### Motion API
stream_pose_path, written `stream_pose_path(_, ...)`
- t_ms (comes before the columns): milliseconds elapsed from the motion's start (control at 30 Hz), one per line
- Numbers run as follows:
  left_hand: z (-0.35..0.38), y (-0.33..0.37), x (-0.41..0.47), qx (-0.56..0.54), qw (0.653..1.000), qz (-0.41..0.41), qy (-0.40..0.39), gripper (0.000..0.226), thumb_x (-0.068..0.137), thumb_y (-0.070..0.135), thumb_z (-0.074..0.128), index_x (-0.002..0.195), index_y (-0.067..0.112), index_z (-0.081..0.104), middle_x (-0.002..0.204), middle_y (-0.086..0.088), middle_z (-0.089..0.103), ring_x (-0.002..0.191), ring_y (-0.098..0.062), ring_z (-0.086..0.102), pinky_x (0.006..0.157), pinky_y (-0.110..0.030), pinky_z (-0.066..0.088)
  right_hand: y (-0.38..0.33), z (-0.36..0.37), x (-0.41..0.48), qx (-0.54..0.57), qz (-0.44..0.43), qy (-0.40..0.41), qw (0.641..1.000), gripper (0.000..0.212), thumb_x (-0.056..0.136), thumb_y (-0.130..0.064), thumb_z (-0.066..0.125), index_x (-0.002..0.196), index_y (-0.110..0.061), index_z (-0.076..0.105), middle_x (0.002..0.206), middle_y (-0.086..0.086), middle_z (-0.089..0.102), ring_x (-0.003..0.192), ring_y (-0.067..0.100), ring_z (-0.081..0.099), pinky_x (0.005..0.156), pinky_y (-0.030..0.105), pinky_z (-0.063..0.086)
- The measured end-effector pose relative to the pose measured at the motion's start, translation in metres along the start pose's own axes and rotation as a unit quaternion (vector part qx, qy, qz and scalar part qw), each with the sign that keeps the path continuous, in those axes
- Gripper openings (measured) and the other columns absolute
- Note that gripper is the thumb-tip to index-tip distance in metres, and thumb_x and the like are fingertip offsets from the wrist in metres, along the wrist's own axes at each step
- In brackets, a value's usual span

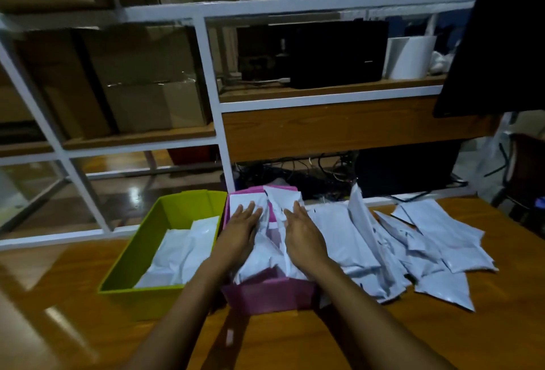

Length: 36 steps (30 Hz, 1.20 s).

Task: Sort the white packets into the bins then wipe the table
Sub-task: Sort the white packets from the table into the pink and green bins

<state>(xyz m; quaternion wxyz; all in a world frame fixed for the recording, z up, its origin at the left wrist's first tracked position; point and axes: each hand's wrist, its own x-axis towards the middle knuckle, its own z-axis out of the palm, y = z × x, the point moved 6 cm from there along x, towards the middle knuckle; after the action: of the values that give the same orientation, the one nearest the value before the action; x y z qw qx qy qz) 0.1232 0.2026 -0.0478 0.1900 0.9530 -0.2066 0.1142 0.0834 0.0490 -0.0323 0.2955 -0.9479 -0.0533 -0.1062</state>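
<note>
A pink bin [265, 296] stands on the wooden table, heaped with white packets [267, 257]. My left hand [240, 229] lies flat on the packets at the bin's left side, fingers apart. My right hand [303, 232] presses flat on the packets at the bin's right side. To the left stands a green bin [138, 296] with a few white packets [180, 254] lying in it. A loose pile of white packets [418, 248] spreads over the table to the right of the pink bin, some leaning against it.
The wooden table [295, 343] runs toward me. A white-framed glass partition [206, 80] and shelves with cardboard boxes stand behind the bins. A black device [318, 54], a white roll [410, 57], tangled cables and a dark monitor [498, 45] lie at the right rear.
</note>
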Motion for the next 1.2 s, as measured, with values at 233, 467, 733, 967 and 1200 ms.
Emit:
stream_pose_path(233, 0.083, -0.058, 0.051, 0.078, 0.987, 0.008, -0.141, 0.055, 0.091, 0.009, 0.038, 0.145, 0.005, 0.033, 0.155, -0.013, 0.028, 0.140, -0.039, 0.030, 0.112, -0.048, 0.030, 0.031, 0.088, 0.059, -0.086, 0.031, -0.104, 0.990, 0.037, 0.095, -0.008, 0.043, 0.130, -0.008, 0.053, 0.145, 0.016, 0.045, 0.134, 0.030, 0.039, 0.108, 0.039, 0.034)
stream_pose_path(467, 0.134, -0.080, 0.062, 0.191, 0.833, -0.014, -0.519, 0.100, 0.073, 0.059, 0.071, 0.150, 0.016, 0.024, 0.159, -0.015, -0.013, 0.147, -0.033, 0.007, 0.118, -0.045, 0.020, 0.056, 0.134, 0.088, -0.203, 0.026, -0.268, 0.941, 0.048, 0.096, -0.020, 0.045, 0.141, -0.005, 0.040, 0.153, 0.020, 0.026, 0.142, 0.046, 0.016, 0.116, 0.056, 0.017)
stream_pose_path(733, 0.173, -0.101, 0.052, 0.204, 0.849, -0.070, -0.482, 0.133, 0.070, 0.039, 0.081, 0.146, -0.002, -0.021, 0.152, -0.025, -0.028, 0.144, -0.039, -0.017, 0.117, -0.057, 0.002, 0.084, 0.162, 0.064, -0.266, 0.058, -0.440, 0.856, 0.126, 0.077, -0.033, 0.079, 0.147, -0.017, -0.025, 0.154, 0.012, -0.033, 0.144, 0.038, -0.020, 0.118, 0.057, 0.009)
stream_pose_path(967, 0.163, -0.088, 0.043, 0.229, 0.884, -0.041, -0.405, 0.103, 0.090, 0.040, 0.062, 0.145, -0.011, -0.008, 0.152, -0.035, -0.014, 0.143, -0.047, -0.009, 0.116, -0.058, 0.009, 0.079, 0.164, 0.063, -0.286, 0.065, -0.425, 0.856, 0.125, 0.078, -0.027, 0.078, 0.147, -0.010, -0.024, 0.152, 0.017, -0.034, 0.142, 0.042, -0.021, 0.116, 0.056, 0.006)
stream_pose_path(1200, 0.126, -0.074, 0.047, 0.219, 0.876, -0.033, -0.429, 0.122, 0.074, 0.041, 0.078, 0.149, -0.001, -0.008, 0.153, -0.030, -0.019, 0.143, -0.043, -0.016, 0.117, -0.058, 0.004, 0.068, 0.135, 0.069, -0.211, 0.045, -0.325, 0.921, 0.116, 0.075, -0.036, 0.079, 0.152, -0.016, -0.006, 0.160, 0.012, -0.014, 0.148, 0.033, -0.001, 0.116, 0.047, 0.025)
